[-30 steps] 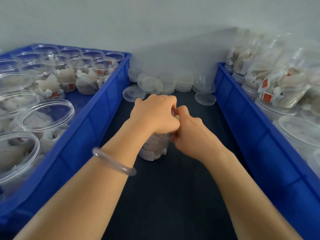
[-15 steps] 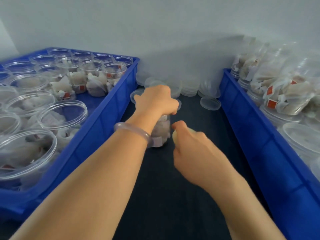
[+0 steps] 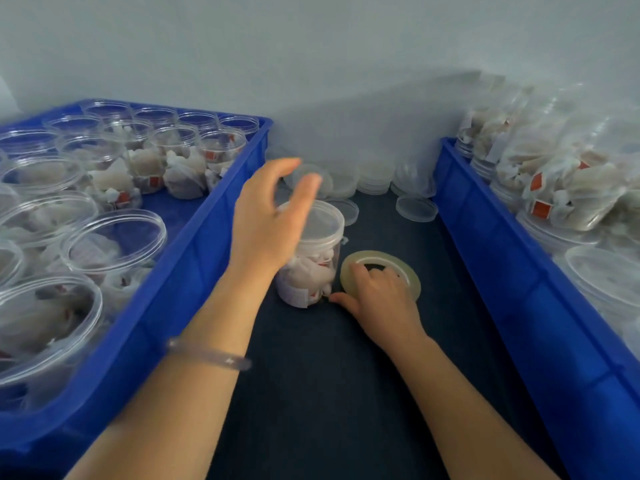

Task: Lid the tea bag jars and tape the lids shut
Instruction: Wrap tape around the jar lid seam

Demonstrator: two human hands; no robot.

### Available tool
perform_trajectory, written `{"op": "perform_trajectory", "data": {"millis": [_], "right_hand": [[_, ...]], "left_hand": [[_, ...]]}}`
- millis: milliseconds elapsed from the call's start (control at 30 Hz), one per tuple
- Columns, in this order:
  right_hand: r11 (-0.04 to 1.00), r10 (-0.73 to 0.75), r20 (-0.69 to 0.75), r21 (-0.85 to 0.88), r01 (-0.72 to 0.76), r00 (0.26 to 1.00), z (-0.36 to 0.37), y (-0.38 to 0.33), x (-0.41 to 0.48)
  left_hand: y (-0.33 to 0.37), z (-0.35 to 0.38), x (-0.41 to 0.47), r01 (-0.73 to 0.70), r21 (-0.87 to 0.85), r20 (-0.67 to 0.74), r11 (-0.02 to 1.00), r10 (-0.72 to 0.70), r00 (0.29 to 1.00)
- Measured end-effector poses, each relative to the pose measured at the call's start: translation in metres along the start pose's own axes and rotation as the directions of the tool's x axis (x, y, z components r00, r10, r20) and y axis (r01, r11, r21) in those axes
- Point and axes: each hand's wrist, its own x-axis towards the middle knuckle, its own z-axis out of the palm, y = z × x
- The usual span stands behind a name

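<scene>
Fingers (image 3: 306, 190) of left hand (image 3: 266, 223) loosely spread, empty, at clear lidded jar (image 3: 323, 233); right hand (image 3: 381, 301) curled on flat translucent tape ring (image 3: 412, 277).

1 head-worn wide-angle view, facing forward-down, close above dark table (image 3: 311, 393).

**Bench lot, between two blue crates**

Lidded jar (image 3: 320, 247) of tea bags, upright on dark bench (image 3: 329, 393). Left grip (image 3: 266, 220): fingers spread, at jar's left side. Right grip (image 3: 377, 299): curled over tape roll (image 3: 381, 256), lying flat just right of jar. Left crate (image 3: 207, 216): unlidded jars. Right crate (image 3: 502, 271): filled jars, piled. Loose lids (image 3: 415, 208) at rear.
</scene>
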Motion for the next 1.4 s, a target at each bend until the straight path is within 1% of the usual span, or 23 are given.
{"op": "perform_trajectory", "data": {"millis": [33,67,100,133,167,200,233,267,300,333,367,467,533,600,667,767,833,900,967,1100,1167,1300,1400], "right_hand": [[1.000,0.000,0.010,0.010,0.000,1.000,0.002,0.002,0.001],[0.999,-0.004,0.021,0.039,0.003,1.000,0.003,0.004,0.001],[0.993,-0.009,0.014,0.117,0.007,1.000,0.000,0.007,0.002],[0.964,-0.008,-0.017,0.266,0.012,1.000,-0.006,0.008,0.003],[0.884,0.004,-0.066,0.467,0.027,0.998,-0.014,0.008,0.004],[0.747,0.026,-0.132,0.661,0.068,0.991,-0.021,0.007,0.005],[0.593,0.056,-0.193,0.796,0.123,0.980,-0.025,0.005,0.008],[0.460,0.078,-0.229,0.872,0.168,0.970,-0.027,0.002,0.010],[0.372,0.097,-0.257,0.905,0.205,0.961,-0.027,-0.003,0.011],[0.331,0.124,-0.293,0.913,0.239,0.948,-0.025,-0.010,0.010],[0.320,0.164,-0.335,0.908,0.272,0.928,-0.022,-0.017,0.007],[0.376,0.273,-0.471,0.855,0.358,0.839,-0.012,-0.030,-0.001],[0.361,0.326,-0.489,0.855,0.371,0.809,-0.010,-0.035,-0.004],[0.343,0.344,-0.498,0.856,0.387,0.796,-0.011,-0.037,-0.006],[0.395,0.335,-0.523,0.833,0.387,0.784,-0.013,-0.038,-0.009],[0.529,0.288,-0.607,0.745,0.406,0.740,-0.015,-0.038,-0.010],[0.557,0.253,-0.641,0.709,0.432,0.725,-0.016,-0.039,-0.011],[0.545,0.222,-0.650,0.701,0.460,0.727,-0.017,-0.040,-0.012],[0.546,0.224,-0.652,0.700,0.461,0.724,-0.018,-0.040,-0.013],[0.526,0.222,-0.660,0.701,0.482,0.717,-0.017,-0.035,-0.013],[0.524,0.177,-0.644,0.701,0.483,0.744,-0.018,-0.033,-0.014],[0.487,0.073,-0.556,0.744,0.457,0.828,-0.024,-0.024,-0.017],[0.488,0.077,-0.520,0.763,0.423,0.851,-0.029,-0.020,-0.015]], "left_hand": [[-0.010,-0.002,-0.010,0.112,-0.134,-0.022,0.985,-0.116,0.993],[-0.020,-0.002,-0.019,0.216,-0.233,0.027,0.948,-0.215,0.976],[-0.030,0.000,-0.026,0.285,-0.302,0.101,0.910,-0.267,0.958],[-0.037,0.003,-0.031,0.319,-0.342,0.154,0.884,-0.282,0.947],[-0.042,0.007,-0.035,0.338,-0.358,0.183,0.871,-0.289,0.940],[-0.043,0.009,-0.037,0.351,-0.363,0.197,0.863,-0.297,0.934],[-0.044,0.012,-0.038,0.367,-0.376,0.205,0.851,-0.310,0.928],[-0.045,0.014,-0.038,0.376,-0.394,0.206,0.838,-0.318,0.925],[-0.047,0.016,-0.038,0.376,-0.411,0.201,0.831,-0.319,0.926],[-0.048,0.017,-0.038,0.374,-0.424,0.197,0.825,-0.319,0.927],[-0.049,0.017,-0.038,0.373,-0.439,0.193,0.818,-0.320,0.928],[-0.050,0.018,-0.041,0.351,-0.475,0.138,0.807,-0.326,0.935],[-0.048,0.020,-0.045,0.335,-0.501,0.117,0.798,-0.321,0.940],[-0.045,0.023,-0.046,0.336,-0.516,0.103,0.788,-0.333,0.937],[-0.042,0.023,-0.048,0.334,-0.509,0.076,0.794,-0.345,0.936],[-0.040,0.023,-0.049,0.334,-0.498,0.045,0.801,-0.360,0.932],[-0.040,0.022,-0.049,0.342,-0.504,0.040,0.793,-0.374,0.926],[-0.039,0.021,-0.050,0.326,-0.506,0.034,0.799,-0.359,0.933],[-0.038,0.022,-0.051,0.311,-0.520,0.030,0.795,-0.347,0.937],[-0.041,0.024,-0.051,0.365,-0.534,0.040,0.763,-0.408,0.912],[-0.043,0.024,-0.050,0.387,-0.532,0.041,0.753,-0.434,0.900],[-0.044,0.019,-0.048,0.426,-0.523,0.065,0.738,-0.464,0.883],[-0.042,0.018,-0.046,0.435,-0.508,0.111,0.744,-0.444,0.889]]}}
